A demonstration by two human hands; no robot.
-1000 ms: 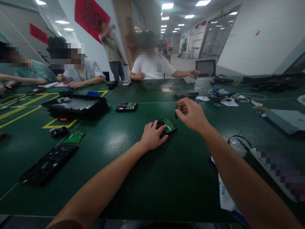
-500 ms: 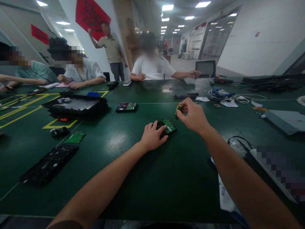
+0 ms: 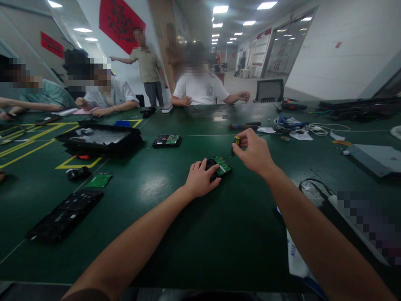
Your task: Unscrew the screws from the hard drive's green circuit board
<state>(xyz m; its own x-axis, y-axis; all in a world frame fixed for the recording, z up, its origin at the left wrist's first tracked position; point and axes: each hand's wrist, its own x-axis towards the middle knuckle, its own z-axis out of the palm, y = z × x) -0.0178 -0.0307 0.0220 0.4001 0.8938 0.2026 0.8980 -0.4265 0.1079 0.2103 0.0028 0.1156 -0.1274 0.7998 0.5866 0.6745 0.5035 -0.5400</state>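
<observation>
My left hand (image 3: pixel 200 179) lies on a small black device with a green circuit board (image 3: pixel 222 166) on the green table (image 3: pixel 175 225), fingers pressed down on its near end. My right hand (image 3: pixel 255 151) is closed round the yellow and black handle of a small screwdriver (image 3: pixel 235 143), held upright with its tip down at the far right corner of the board.
A second device with a green board (image 3: pixel 167 140) lies further back. At the left are a black tray (image 3: pixel 98 140), a loose green board (image 3: pixel 98 180) and a flat black panel (image 3: pixel 64 215). Cables and papers (image 3: pixel 294 125) lie at the back right. Other people sit across the table.
My right hand has shifted a little on the screwdriver handle and stays over the board's corner. The left hand has not moved. The person opposite has drawn an arm in.
</observation>
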